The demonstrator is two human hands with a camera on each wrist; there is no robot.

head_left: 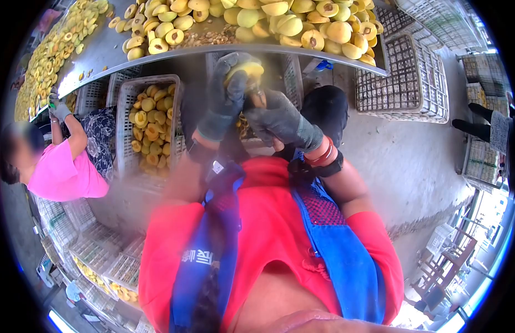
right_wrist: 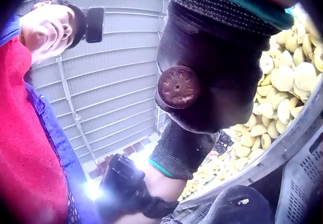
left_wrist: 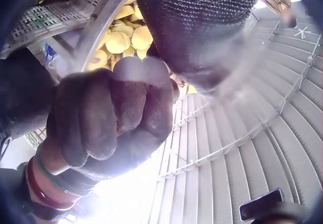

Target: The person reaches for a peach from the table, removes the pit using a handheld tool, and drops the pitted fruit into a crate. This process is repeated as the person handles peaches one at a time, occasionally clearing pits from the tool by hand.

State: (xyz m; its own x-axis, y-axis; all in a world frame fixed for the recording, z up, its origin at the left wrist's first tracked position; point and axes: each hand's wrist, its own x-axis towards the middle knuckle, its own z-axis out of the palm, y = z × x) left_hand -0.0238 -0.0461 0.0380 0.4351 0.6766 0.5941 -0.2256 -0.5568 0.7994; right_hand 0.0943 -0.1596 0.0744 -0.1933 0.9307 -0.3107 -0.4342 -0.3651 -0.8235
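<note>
Both hands wear dark gloves and meet in front of the body, just below the table edge. My left hand (head_left: 227, 97) holds a yellow peach (head_left: 247, 72) up between thumb and fingers. Close against it, my right hand (head_left: 282, 119) has its fingers curled round a tool with a round handle (right_wrist: 177, 87); the handle's flat brown end pokes out of the fist in the right wrist view. The tool's working end is hidden or blurred at the fruit. In the left wrist view the curled right fingers (left_wrist: 121, 108) are close to the left glove (left_wrist: 197, 37).
A metal table (head_left: 207, 49) carries heaps of halved peaches (head_left: 291, 25) and a patch of loose pits (head_left: 205, 39). One crate of peach halves (head_left: 152, 125) stands at left, another crate (head_left: 402, 83) at right. A person in pink (head_left: 69, 166) works at far left.
</note>
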